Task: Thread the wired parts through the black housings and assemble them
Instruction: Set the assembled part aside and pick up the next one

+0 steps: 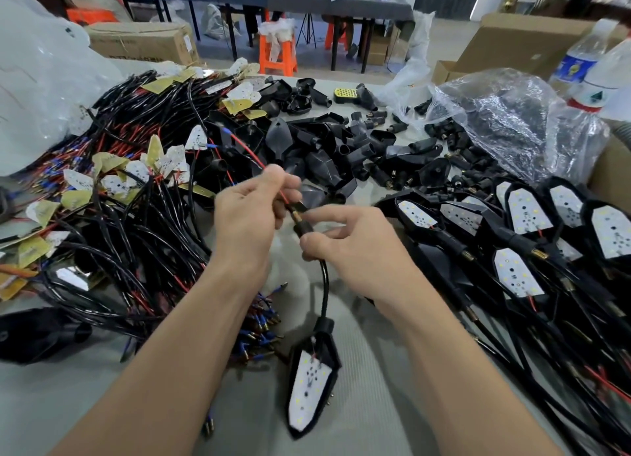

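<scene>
Above the surface's middle, the red wire [273, 179] is pinched by the left hand [249, 216], while the black stem housing [303, 226] is gripped by the right hand [355, 247]. If pulled hard, the wire could be torn from the LED board [309, 389].

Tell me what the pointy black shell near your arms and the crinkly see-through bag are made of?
The black shell looks like moulded plastic: dull, smooth, with crisp edges. The white board inside it looks like a stiff circuit card dotted with tiny lights. The bag looks like thin clear plastic film, wrinkled and shiny.
</scene>
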A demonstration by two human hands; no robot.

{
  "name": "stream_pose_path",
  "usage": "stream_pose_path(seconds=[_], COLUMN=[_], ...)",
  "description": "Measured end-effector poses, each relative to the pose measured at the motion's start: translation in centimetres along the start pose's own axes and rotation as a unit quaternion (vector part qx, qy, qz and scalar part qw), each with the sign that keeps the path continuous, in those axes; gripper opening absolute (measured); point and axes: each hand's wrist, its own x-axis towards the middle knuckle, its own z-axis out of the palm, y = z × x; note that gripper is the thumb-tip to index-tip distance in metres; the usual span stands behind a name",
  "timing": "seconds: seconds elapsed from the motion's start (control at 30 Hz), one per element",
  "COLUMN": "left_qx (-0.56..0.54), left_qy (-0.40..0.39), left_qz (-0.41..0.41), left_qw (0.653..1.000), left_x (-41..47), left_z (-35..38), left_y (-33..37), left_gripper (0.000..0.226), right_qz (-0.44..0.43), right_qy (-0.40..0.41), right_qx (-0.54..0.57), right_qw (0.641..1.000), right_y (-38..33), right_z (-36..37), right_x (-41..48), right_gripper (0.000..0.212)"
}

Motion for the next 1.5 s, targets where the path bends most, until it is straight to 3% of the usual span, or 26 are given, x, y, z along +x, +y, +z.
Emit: stream_pose_path(seconds=[0.17, 0.27, 0.37, 0.47, 0.6, 0.7, 0.8, 0.97, 1.07, 1.23, 1.37, 1.5], left_qx=[-0.138, -0.228, -0.207, -0.082, 0.08, 0.094, 0.118, 0.146, 0.132, 0.105, 0.115, 0.111], left_qy=[0.117, 0.101, 0.029, -0.104, -0.281, -0.321, -0.312, -0.234, -0.19, -0.227, -0.211, -0.193], left_qz=[-0.046, -0.091, -0.111, -0.128, -0.109, -0.133, -0.113, -0.073, -0.039, -0.057, -0.033, 0.004], left_qw=[0.982, 0.964, 0.972, 0.983, 0.95, 0.933, 0.936, 0.958, 0.972, 0.967, 0.97, 0.975], left_x=[1.9, 2.5, 2.1, 1.3, 0.1, -0.5, -0.4, -0.2, -0.1, -0.2, -0.5, -0.9], left_z=[-2.0, -2.9, -2.3, -1.3, -0.7, -0.6, -0.7, -1.1, -1.0, -1.3, -0.9, -0.4], left_y=[0.7, 0.9, 0.9, 0.7, 0.1, 0.0, 0.1, 0.0, -0.1, 0.3, 0.3, 0.0], left_gripper=[0.037, 0.033, 0.035, 0.032, 0.028, 0.025, 0.025, 0.006, 0.012, 0.025, 0.012, 0.015], right_qz=[-0.016, -0.02, 0.0, 0.036, 0.053, 0.043, 0.053, 0.073, 0.068, 0.045, 0.046, 0.044], right_qy=[-0.083, -0.124, -0.042, 0.055, 0.104, 0.13, 0.116, 0.109, 0.086, 0.045, 0.108, 0.169], right_qx=[-0.049, -0.046, 0.077, 0.231, 0.359, 0.381, 0.398, 0.405, 0.405, 0.42, 0.346, 0.278], right_qw=[0.995, 0.991, 0.996, 0.971, 0.926, 0.914, 0.908, 0.905, 0.908, 0.905, 0.931, 0.944], right_y=[-0.3, -0.7, -0.6, -0.4, -0.2, 0.1, 0.2, 0.7, 1.1, 1.4, 1.6, 1.7], right_z=[0.0, 0.3, 0.6, -0.2, -1.6, -2.0, -2.1, -2.6, -3.2, -3.7, -3.6, -3.4], right_x=[-0.5, -0.9, -0.5, 0.3, 0.8, 0.9, 1.0, 1.3, 1.3, 1.4, 1.5, 1.7], right_gripper=[0.011, 0.009, 0.012, 0.013, 0.013, 0.013, 0.01, 0.006, 0.004, 0.01, 0.013, 0.03])
